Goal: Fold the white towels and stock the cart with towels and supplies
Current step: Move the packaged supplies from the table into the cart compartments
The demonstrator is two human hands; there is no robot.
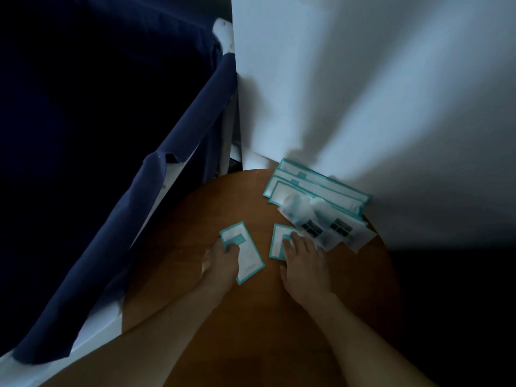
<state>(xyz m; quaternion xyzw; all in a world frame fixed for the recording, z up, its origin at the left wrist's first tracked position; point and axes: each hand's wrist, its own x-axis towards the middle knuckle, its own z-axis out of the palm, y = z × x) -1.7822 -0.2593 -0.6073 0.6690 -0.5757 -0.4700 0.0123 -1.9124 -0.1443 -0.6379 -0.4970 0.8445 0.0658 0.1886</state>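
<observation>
My left hand (222, 258) grips one small packet (245, 252) with a teal border, the fingers curled over its upper end; my right hand (303, 255) lies open with spread fingers flat on a second packet (279, 241) of the same kind, just beside the first. Both packets are on the round brown worktop (217, 202), near its middle; I take them for the supplies that must go to the cart. I see no white towels here, and I cannot tell where the cart is.

The risk, I think, is with the right hand; the second packet is thin and lies flat, so the fingers may only slide it on the wood and not lift it. It also touches the clear bags (326, 227) beside it; if I drag it, these bags may move toward the edge of the worktop and fall. The light is weak, so I could take the wrong thing.

Behind the bags a pile of long packets (315, 188) lies against the white wall (363, 79); on the left hangs a dark blue cloth (181, 135), close to the worktop, and it narrows the way on that side.
</observation>
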